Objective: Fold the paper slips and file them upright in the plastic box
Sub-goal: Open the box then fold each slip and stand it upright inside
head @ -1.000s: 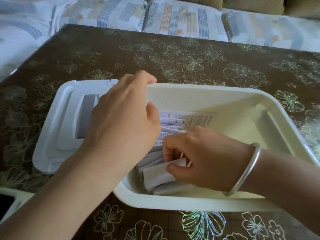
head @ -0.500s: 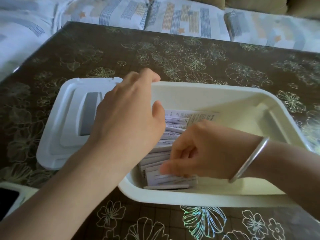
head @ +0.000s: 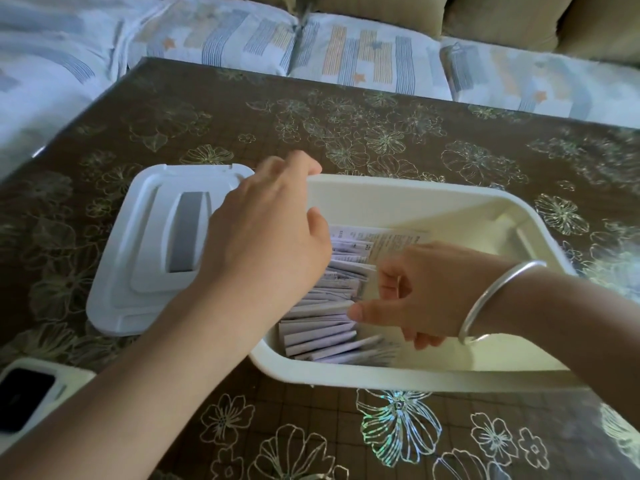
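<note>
Where a flower-patterned bench (head: 346, 116) carries a cream plastic box (head: 415, 192) beside its lid (head: 145, 237), the left hand (head: 263, 244) arches over the box's left end, fingertips hidden, grip unclear. The right hand (head: 422, 292), which pinched a folded slip a second ago, now hangs loosely curled and empty, thumb touching the standing row of paper slips (head: 322, 327): one more seems filed.

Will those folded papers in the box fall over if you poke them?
Probably they just lean: the folded slips are packed close, already tilting on each other. They look thin, so a finger likely bends them. The plastic box has bare room beside them, so loose ones might slide there.
</note>
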A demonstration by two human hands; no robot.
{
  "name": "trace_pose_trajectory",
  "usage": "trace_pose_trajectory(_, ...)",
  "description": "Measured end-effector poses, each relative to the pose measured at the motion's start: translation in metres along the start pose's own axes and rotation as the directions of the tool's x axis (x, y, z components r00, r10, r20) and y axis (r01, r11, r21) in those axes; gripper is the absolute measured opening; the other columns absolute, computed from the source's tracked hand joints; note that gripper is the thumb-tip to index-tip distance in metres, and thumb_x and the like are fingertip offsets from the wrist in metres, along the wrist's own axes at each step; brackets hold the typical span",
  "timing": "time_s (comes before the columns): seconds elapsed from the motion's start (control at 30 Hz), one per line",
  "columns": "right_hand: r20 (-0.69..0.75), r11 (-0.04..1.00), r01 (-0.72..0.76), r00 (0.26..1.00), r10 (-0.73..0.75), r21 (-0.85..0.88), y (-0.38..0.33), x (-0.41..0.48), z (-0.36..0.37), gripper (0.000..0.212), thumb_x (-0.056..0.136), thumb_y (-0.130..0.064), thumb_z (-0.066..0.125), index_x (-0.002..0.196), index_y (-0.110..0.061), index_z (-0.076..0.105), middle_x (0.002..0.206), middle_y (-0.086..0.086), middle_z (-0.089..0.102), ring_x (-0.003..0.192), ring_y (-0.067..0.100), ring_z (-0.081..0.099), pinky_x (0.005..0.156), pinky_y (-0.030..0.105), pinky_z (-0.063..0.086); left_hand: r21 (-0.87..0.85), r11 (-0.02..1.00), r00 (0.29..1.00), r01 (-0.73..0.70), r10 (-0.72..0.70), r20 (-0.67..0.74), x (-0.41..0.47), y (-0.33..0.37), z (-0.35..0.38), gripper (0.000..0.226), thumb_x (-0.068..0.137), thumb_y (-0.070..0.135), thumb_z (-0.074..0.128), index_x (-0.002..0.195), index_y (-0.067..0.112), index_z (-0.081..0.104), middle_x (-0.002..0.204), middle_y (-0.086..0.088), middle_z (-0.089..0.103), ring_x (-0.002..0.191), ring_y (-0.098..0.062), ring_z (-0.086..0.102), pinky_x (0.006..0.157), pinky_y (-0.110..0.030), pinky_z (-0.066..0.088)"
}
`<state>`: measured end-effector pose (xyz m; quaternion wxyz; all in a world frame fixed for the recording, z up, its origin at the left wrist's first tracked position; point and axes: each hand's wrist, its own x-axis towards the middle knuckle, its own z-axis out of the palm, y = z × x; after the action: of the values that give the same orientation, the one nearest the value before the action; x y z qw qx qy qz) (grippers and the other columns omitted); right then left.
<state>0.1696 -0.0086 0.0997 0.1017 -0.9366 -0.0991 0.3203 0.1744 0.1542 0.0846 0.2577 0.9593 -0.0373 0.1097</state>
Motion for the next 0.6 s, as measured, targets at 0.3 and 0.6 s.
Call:
trace_pose_trajectory(0.3, 0.185, 0.997, 0.052, 0.981, -0.06, 0.049, -0.003, 0.014, 0.012, 0.046, 0.091, -0.055, 0.051, 0.092, -0.01, 0.061, 0.092, 0.009, 0.073, 0.087, 0.026, 0.07, 0.085, 0.043, 0.056, 0.007, 1.0, 1.0, -0.002, 0.002, -0.001, 0.001, 0.002, 0.0, 0.039, 0.095, 0.023, 0.053, 0.133, 0.028, 0.045, 0.13, 0.005, 0.053, 0.107, -0.021, 0.054, 0.085, -0.037, 0.047)
trace_pose_trajectory(0.6, -0.161, 0.801, 0.157, 0.984, -0.077, 0.577, 0.026, -0.034, -0.008, 0.016, 0.094, -0.018, 0.054, 0.084, -0.006, 0.055, 0.079, 0.012, 0.073, 0.069, 0.021, 0.07, 0.066, 0.031, 0.059, 0.021, 0.988, 0.978, -0.154, 0.155, -0.141, -0.002, 0.005, -0.008, 0.035, 0.093, 0.011, 0.055, 0.127, 0.016, 0.06, 0.134, -0.003, 0.055, 0.123, -0.023, 0.048, 0.1, -0.034, 0.038)
